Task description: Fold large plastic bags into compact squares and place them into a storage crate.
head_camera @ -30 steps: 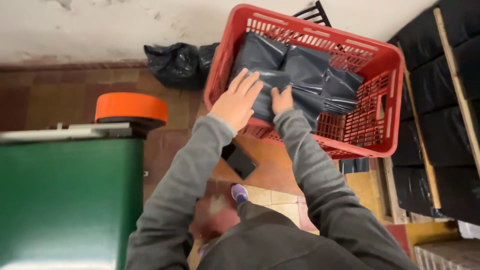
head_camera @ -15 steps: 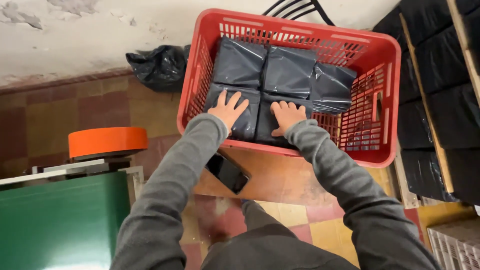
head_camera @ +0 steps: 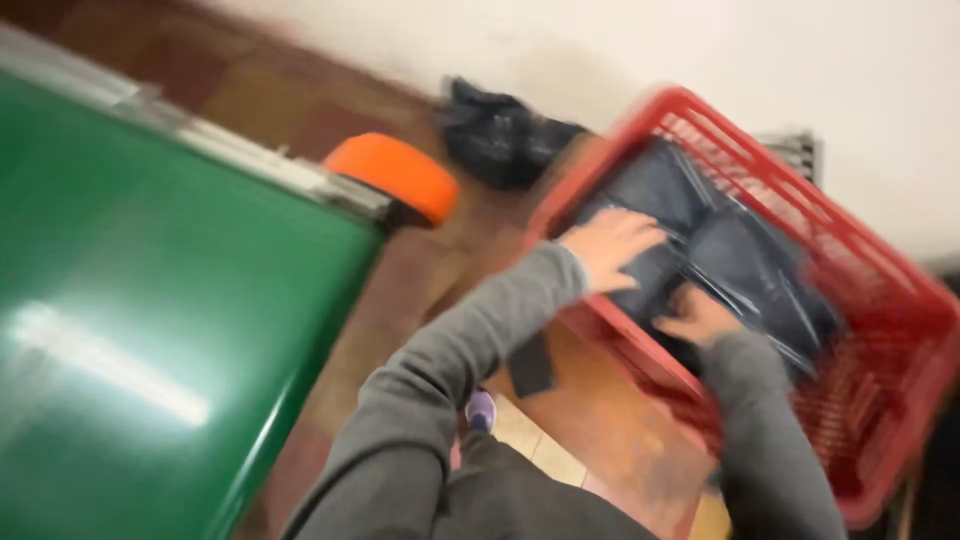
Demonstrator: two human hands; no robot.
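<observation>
A red plastic basket (head_camera: 905, 285) stands on a wooden stool, filled with several dark grey plastic-wrapped packages (head_camera: 745, 265). My left hand (head_camera: 612, 247) rests flat on a package at the basket's near left side, fingers spread. Closer to the near rim, my right hand (head_camera: 698, 317) presses on or grips another package; blur hides the fingers. Both arms wear grey sleeves. The whole view is tilted and blurred.
A green table top (head_camera: 150, 310) with a metal edge fills the left. An orange round object (head_camera: 392, 177) sits at its far corner. A black bag (head_camera: 500, 135) lies against the white wall. A dark flat object (head_camera: 530, 362) lies on the wooden stool (head_camera: 610, 420).
The camera has swung left and tilted, so the green table now fills the left. Both hands stay on the packages in the basket.
</observation>
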